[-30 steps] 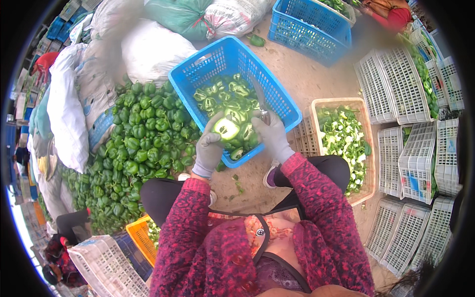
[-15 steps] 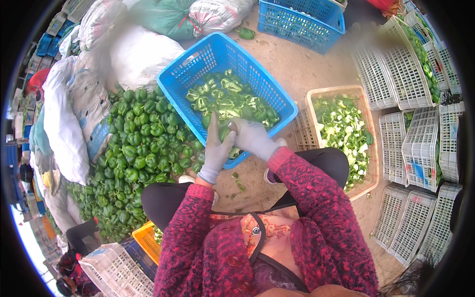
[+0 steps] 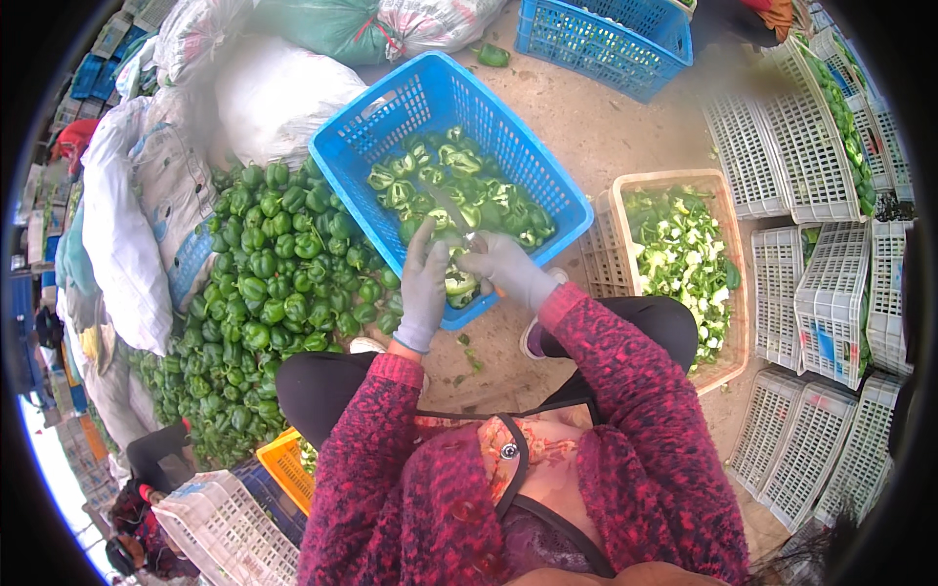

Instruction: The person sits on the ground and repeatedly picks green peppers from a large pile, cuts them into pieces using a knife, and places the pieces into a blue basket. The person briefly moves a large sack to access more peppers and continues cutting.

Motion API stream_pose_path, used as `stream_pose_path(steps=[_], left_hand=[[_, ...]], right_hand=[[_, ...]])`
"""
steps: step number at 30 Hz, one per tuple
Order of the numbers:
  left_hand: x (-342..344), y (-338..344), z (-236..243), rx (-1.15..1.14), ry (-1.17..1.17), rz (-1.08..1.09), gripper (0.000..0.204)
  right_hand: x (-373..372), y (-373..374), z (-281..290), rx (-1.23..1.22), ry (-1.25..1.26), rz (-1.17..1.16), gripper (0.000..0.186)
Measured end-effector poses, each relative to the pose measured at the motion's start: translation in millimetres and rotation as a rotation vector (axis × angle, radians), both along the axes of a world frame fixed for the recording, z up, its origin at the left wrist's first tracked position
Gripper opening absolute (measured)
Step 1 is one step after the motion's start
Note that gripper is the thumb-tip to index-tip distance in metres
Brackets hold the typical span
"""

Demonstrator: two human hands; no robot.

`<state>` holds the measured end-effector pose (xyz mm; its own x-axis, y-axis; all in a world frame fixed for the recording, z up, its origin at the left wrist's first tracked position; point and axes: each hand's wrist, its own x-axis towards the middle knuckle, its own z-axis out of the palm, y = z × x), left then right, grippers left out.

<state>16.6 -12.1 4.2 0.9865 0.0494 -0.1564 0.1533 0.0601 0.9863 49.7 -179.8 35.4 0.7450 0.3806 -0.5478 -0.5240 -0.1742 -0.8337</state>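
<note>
Both my hands wear pale grey gloves and are over the near end of a blue plastic basket (image 3: 532, 146). My left hand (image 3: 424, 293) has its fingers and thumb apart, with nothing visible between them. My right hand (image 3: 508, 270) is closed around a small knife (image 3: 450, 210); its blade points up and left over the basket, and a bit of orange handle shows below the palm. Cut green peppers (image 3: 460, 158) lie inside the basket, some with pale insides showing. Left of the basket spreads a large heap of whole green peppers (image 3: 256, 293).
At right stands a tan crate (image 3: 741, 322) of pale pepper cores and green scraps. White crates (image 3: 831, 293) are stacked beyond it. Filled sacks (image 3: 283, 103) lie behind the heap. Another blue basket (image 3: 601, 49) and a single pepper (image 3: 491, 56) sit at the back.
A green pepper was between my hands; now they are slightly apart and my left fingers have opened. The knife blade now shows, pointing over the basket.
</note>
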Motion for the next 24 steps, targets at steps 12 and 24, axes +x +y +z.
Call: stream_pose_path(steps=[12, 24], left_hand=[[-1, -16, 4, 0.518, -0.306, 0.067, 0.052], [9, 2, 5, -0.575, 0.17, -0.013, 0.045]], right_hand=[[7, 2, -5, -0.108, -0.119, -0.127, 0.036], [1, -1, -9, 0.708, 0.178, -0.417, 0.016]])
